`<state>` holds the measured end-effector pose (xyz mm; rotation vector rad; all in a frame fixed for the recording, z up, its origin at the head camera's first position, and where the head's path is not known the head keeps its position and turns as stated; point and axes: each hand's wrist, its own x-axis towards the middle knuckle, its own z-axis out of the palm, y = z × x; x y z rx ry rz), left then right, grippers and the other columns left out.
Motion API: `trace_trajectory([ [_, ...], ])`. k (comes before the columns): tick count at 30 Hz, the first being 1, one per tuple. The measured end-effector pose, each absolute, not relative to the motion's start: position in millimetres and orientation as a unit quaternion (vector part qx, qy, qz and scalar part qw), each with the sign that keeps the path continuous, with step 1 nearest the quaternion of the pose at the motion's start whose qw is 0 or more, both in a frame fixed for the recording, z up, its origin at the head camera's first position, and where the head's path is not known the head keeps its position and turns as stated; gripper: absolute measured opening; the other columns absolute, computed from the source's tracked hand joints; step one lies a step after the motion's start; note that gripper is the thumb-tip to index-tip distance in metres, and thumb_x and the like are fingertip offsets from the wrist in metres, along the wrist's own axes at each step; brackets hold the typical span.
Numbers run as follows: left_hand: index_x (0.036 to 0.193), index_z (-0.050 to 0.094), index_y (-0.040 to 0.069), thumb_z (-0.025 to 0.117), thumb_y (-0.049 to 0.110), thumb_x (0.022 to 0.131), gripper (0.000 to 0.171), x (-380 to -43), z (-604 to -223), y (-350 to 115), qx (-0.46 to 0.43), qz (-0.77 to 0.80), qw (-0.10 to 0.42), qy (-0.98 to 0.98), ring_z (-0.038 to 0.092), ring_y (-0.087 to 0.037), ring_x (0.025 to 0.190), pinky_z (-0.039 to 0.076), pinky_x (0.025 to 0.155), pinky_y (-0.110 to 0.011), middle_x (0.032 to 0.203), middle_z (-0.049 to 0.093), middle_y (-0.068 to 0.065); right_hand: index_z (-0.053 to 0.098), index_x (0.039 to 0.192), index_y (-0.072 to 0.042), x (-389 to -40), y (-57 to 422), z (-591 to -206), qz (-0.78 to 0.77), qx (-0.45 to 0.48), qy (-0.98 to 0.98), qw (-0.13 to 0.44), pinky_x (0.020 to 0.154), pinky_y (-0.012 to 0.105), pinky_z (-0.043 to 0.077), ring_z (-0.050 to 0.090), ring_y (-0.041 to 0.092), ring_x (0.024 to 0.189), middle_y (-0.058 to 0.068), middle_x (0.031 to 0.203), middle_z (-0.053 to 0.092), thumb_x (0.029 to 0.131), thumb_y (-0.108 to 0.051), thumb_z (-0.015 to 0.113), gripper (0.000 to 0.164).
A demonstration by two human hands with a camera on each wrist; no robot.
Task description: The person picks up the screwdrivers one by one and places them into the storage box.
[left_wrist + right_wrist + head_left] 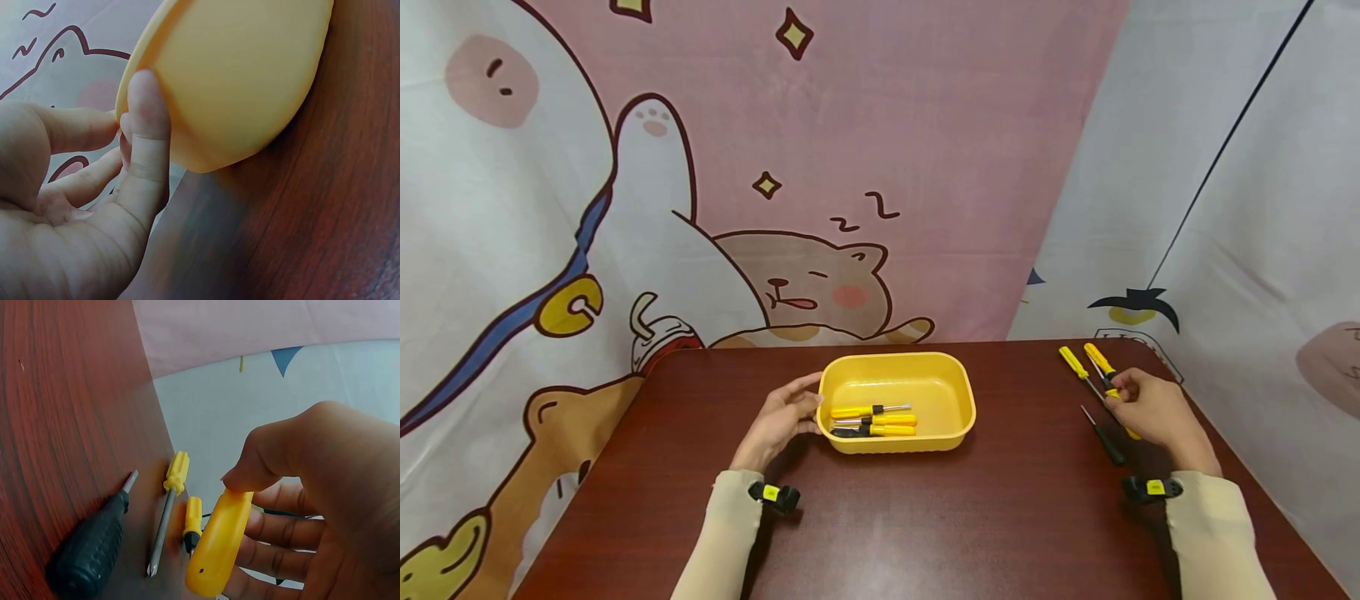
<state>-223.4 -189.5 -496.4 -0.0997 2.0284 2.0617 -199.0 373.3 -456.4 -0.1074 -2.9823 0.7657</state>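
Observation:
A yellow plastic basin (955,439) sits on the table, with several yellow-handled screwdrivers (891,431) lying inside it towards the left. My left hand (782,421) pinches the basin's left rim between thumb and fingers. At the table's right side my right hand (1153,410) grips a screwdriver by its yellow handle (219,550); the hand covers part of this screwdriver. Beside it lie a yellow-handled screwdriver with a long shaft (1072,361), a yellow-handled one with a black collar (193,515), and a dark-handled screwdriver (90,547).
The dark red-brown wooden table (925,533) reaches back to a cartoon-printed cloth (970,167). More of this cloth hangs along the right edge, close to my right hand. Each wrist wears a black strap with a small device.

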Motion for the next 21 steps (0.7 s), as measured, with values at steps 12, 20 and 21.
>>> trace_trajectory([
  [12,0.147,0.054,0.018,0.06,0.01,0.102,0.046,-223.4,-495.9,-189.8,-0.031,0.702,0.128,0.699,0.068,-0.026,0.084,0.063,0.071,-0.035,0.125,0.062,-0.027,0.057,0.121,0.004,-199.6,359.5,-449.4,0.258,-0.009,-0.966,0.028,0.052,0.028,0.047,0.056,0.023,0.076,0.017,0.095,0.06,0.091,-0.02,0.072,0.041],
  [20,0.148,0.054,0.018,0.061,0.01,0.102,0.047,-222.6,-495.3,-189.6,-0.03,0.701,0.128,0.701,0.068,-0.026,0.083,0.063,0.071,-0.035,0.125,0.062,-0.027,0.058,0.119,0.002,-199.7,351.7,-447.3,0.259,0.009,-0.965,0.04,0.056,0.026,0.047,0.057,0.025,0.081,0.016,0.097,0.062,0.09,-0.017,0.071,0.038],
  [21,0.148,0.054,0.018,0.061,0.01,0.102,0.047,-222.6,-495.4,-189.6,-0.031,0.702,0.128,0.7,0.067,-0.026,0.083,0.063,0.071,-0.035,0.125,0.062,-0.027,0.059,0.119,0.002,-199.5,350.7,-447.0,0.26,0.01,-0.965,0.041,0.057,0.026,0.047,0.057,0.025,0.082,0.016,0.098,0.063,0.09,-0.017,0.071,0.037],
])
